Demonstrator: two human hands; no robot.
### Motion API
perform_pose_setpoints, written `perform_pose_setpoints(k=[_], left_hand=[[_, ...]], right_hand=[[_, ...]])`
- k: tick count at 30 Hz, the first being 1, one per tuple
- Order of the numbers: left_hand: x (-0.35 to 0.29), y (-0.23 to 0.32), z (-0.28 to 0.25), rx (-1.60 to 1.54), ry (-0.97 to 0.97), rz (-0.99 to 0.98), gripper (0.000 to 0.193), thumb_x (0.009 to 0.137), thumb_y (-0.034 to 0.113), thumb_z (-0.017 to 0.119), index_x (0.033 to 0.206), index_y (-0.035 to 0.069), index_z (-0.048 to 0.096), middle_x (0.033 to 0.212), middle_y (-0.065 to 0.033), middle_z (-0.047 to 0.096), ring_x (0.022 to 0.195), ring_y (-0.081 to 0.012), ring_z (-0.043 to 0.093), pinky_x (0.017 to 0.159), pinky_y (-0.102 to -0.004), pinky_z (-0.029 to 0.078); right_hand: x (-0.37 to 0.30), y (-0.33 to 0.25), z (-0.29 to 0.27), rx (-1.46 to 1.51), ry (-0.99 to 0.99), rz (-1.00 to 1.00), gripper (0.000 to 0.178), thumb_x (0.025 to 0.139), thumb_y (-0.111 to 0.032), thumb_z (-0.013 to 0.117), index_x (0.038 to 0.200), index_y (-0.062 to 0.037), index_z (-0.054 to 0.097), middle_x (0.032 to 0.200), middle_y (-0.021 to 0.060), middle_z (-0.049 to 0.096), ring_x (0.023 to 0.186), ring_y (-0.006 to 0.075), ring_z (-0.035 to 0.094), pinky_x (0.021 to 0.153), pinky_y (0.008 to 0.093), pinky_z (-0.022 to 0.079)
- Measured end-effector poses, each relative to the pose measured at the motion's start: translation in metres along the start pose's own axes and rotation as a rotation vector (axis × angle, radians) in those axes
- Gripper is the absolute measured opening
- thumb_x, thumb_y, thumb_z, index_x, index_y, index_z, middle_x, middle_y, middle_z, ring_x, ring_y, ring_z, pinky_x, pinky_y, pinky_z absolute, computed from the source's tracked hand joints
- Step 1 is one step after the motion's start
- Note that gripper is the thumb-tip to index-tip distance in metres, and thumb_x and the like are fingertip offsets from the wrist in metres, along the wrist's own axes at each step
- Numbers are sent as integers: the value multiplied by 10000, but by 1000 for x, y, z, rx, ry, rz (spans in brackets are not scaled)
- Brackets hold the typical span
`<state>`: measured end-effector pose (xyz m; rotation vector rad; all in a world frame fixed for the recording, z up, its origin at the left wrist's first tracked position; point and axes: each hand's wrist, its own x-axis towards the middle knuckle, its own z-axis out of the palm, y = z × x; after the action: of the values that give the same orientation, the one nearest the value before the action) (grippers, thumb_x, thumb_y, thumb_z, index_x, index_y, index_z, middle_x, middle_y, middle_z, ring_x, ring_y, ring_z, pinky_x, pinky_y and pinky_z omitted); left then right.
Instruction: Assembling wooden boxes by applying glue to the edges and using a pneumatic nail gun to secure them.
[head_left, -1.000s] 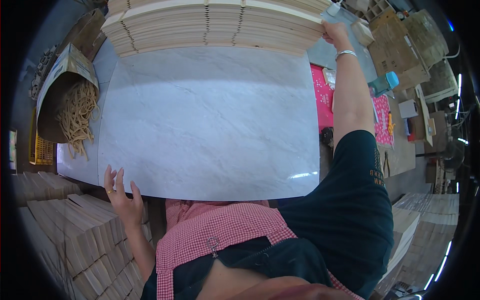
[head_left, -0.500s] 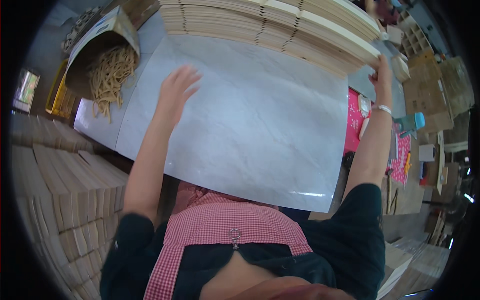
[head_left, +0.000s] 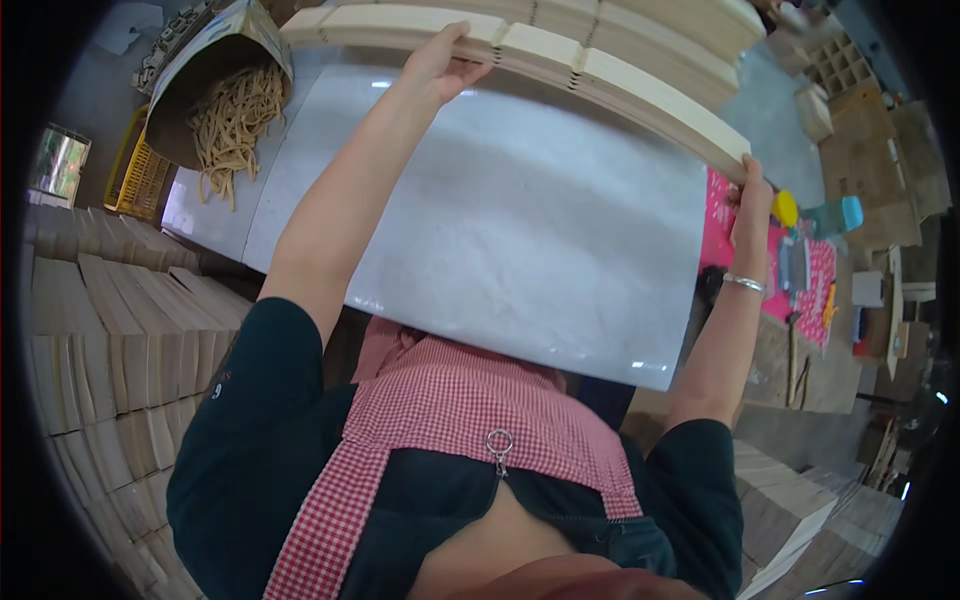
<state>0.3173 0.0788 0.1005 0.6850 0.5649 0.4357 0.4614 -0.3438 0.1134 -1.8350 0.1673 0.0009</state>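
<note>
A long bundle of pale wooden slats [head_left: 640,85], with rows of small dark notches across it, lies over the far part of the white marbled tabletop [head_left: 520,220]. My left hand [head_left: 442,68] grips its near side left of the middle, the thumb side on top and the other fingers curled beneath the near edge. At the bundle's right end my right hand [head_left: 752,200] is closed around the corner; some of its fingers are hidden. More slats [head_left: 690,40] are stacked just behind the bundle.
A carton [head_left: 170,115] tipped on its side spills tan bands [head_left: 238,125] at the left. Beside it stands a yellow crate [head_left: 138,170]. Stacked wooden boards [head_left: 110,370] fill the lower left. To the right are a pink cloth [head_left: 718,215], a teal-lidded jar [head_left: 835,214] and cardboard boxes [head_left: 865,160].
My left hand has moved from above the tabletop, far and right, onto the slats. The front bundle has come away from the stack toward me, with my right hand at its end.
</note>
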Motion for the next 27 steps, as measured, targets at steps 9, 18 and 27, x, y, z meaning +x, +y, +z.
perform_pose_setpoints(k=[9, 18, 27], left_hand=[[-56, -64, -78, 4, 232, -141, 457, 907, 66, 689, 1238, -133, 443, 1208, -317, 509, 1099, -391, 584, 970, -511, 559], [-62, -84, -76, 106, 84, -252, 460, 936, 120, 670, 1247, -141, 455, 1202, -326, 545, 1035, -389, 644, 942, -460, 580], [-73, -58, -71, 380, -125, -487, 488, 938, 168, 698, 1264, -115, 470, 1096, -253, 639, 871, -307, 705, 825, -372, 612]], right_hand=[[-86, 109, -100, -787, 264, -798, 441, 850, -323, 744, 1102, 31, 676, 976, 185, 696, 912, 348, 644, 846, 388, 516], [-167, 186, -169, -1320, 168, -257, 486, 891, -363, 698, 1228, -18, 638, 1120, 174, 685, 1011, 374, 631, 880, 457, 499], [-125, 176, -158, -1395, 296, -104, 541, 900, -404, 667, 1280, -22, 617, 1191, 179, 661, 1038, 378, 627, 920, 478, 482]])
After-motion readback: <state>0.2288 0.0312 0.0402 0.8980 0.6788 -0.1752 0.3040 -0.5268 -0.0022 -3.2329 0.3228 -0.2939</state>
